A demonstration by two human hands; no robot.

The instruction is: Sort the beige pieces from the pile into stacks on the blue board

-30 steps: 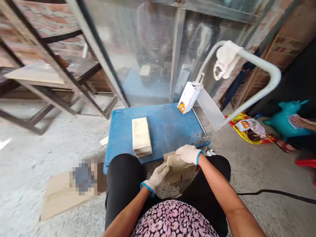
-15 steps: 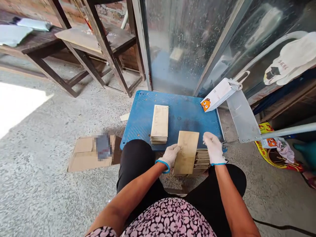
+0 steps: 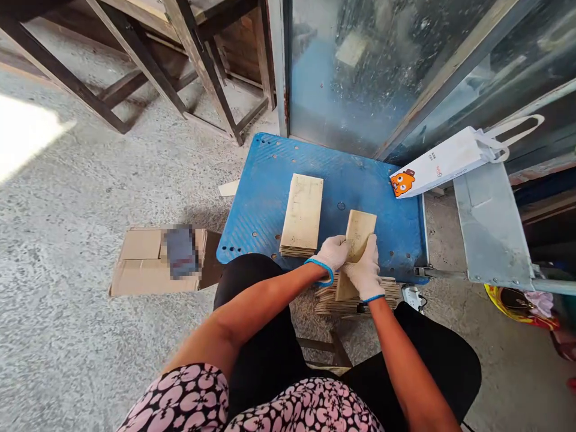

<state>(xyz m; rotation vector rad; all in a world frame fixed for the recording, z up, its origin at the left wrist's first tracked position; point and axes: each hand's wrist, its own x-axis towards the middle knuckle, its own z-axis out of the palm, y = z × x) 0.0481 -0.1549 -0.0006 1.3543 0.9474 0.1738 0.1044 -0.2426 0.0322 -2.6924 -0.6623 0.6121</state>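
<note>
At 1 o'clock, the lower pile (image 3: 389, 294) of thin boards sits unevenly; its jutting edges might snag the held board (image 3: 362, 225) and drag others askew. That board slants between 12 and 1, its left edge pinched by the left hand (image 3: 335, 255), its right clasped by the right hand (image 3: 365, 271); loosening both together could drop it. At 12, the neater stack (image 3: 303, 210) stands near the edge of the blue platform (image 3: 346, 165), where a bump from the left knee (image 3: 249, 270) could shift it.

Counted: one pile, boards too layered to number; two hands; one held board showing; one stack, likewise uncountable; one platform; one cardboard box (image 3: 135, 273) at 10; one white bag (image 3: 443, 159) towards 1.
</note>
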